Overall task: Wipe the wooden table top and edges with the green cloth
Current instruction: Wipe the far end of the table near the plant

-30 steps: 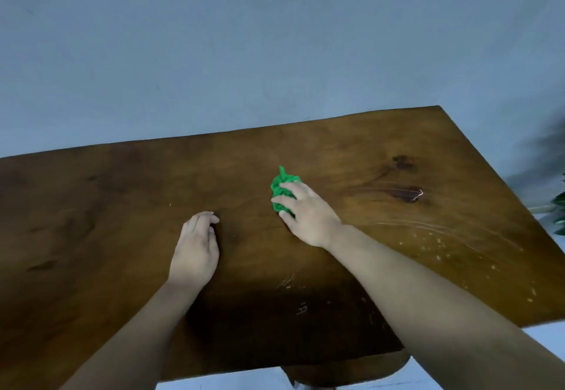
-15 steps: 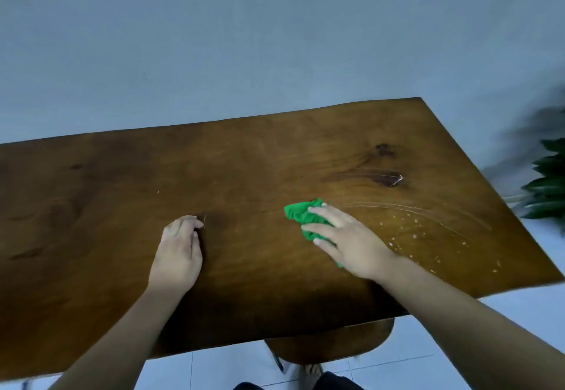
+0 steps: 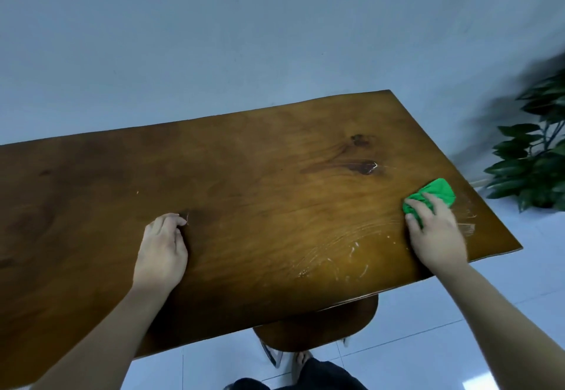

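Observation:
The wooden table point(image 3: 250, 181) fills the middle of the view, its brown top marked by dark knots and pale smears near the right front. A bunched green cloth point(image 3: 435, 195) lies close to the table's right edge. My right hand point(image 3: 434, 233) presses down on the cloth, fingers spread over its near side. My left hand point(image 3: 162, 249) rests flat on the table top near the middle, fingers slightly curled, holding nothing.
A wooden stool point(image 3: 318, 325) stands under the table's front edge, with feet on the white tiled floor point(image 3: 458, 322) beside it. A leafy green plant point(image 3: 532, 157) stands past the table's right side. A plain blue-grey wall point(image 3: 244, 38) runs behind.
My right hand has swept the green cloth from the table's middle to its right edge, leaving pale streaks. My left hand has stayed in place on the top.

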